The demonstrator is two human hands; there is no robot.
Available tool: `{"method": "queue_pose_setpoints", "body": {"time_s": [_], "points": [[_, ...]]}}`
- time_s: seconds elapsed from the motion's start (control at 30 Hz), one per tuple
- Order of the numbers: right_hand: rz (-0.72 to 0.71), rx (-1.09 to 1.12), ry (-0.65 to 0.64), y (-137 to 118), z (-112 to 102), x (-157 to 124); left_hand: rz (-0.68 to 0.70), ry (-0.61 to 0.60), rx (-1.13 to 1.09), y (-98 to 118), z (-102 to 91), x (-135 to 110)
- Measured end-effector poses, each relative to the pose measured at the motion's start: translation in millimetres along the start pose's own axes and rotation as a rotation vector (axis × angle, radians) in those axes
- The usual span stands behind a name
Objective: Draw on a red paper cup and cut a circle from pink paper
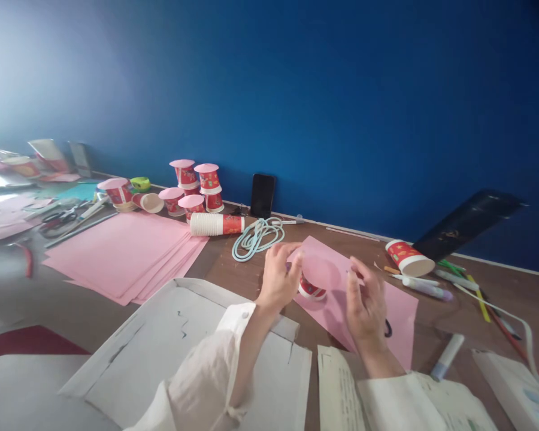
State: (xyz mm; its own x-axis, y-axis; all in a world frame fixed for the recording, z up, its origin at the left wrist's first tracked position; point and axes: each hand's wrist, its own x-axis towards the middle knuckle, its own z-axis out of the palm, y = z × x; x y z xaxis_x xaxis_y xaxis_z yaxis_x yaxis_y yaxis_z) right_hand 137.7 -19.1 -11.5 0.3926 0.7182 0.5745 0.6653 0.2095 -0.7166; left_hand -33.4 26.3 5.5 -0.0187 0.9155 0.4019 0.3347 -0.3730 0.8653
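A red patterned paper cup [312, 290] stands on a pink paper sheet [399, 311], a round pink paper disc [322, 269] covering its top. At the cup's left side is my left hand [279, 276], thumb and fingers apart, near the disc's edge. My right hand [365, 296] is raised to the right of the disc, its thumb up and fingers loosely bent and apart. Nothing shows clearly in either hand. Beside the right wrist a dark curved loop [388, 328] is partly hidden.
Stacked pink sheets [117, 254] and nested paper cups [215, 224] lie left. Several disc-topped cups [209, 179] stand behind them, near a phone [263, 194] and a coiled cable [254, 239]. Markers [424, 288] and a tipped cup [408, 257] lie right; a white box lid [161, 347] lies in front.
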Motion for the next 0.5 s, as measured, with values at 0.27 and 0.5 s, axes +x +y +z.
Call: {"method": "queue_pose_setpoints", "body": {"time_s": [0.27,0.5], "points": [[-0.317,-0.270,-0.120,-7.2,12.9,2.9,0.260,-0.125,0.453,9.1,1.7,-9.8],[-0.232,-0.345,-0.161,-14.1,16.7,0.5,0.287,-0.128,0.496,7.5,2.7,-9.6]]}}
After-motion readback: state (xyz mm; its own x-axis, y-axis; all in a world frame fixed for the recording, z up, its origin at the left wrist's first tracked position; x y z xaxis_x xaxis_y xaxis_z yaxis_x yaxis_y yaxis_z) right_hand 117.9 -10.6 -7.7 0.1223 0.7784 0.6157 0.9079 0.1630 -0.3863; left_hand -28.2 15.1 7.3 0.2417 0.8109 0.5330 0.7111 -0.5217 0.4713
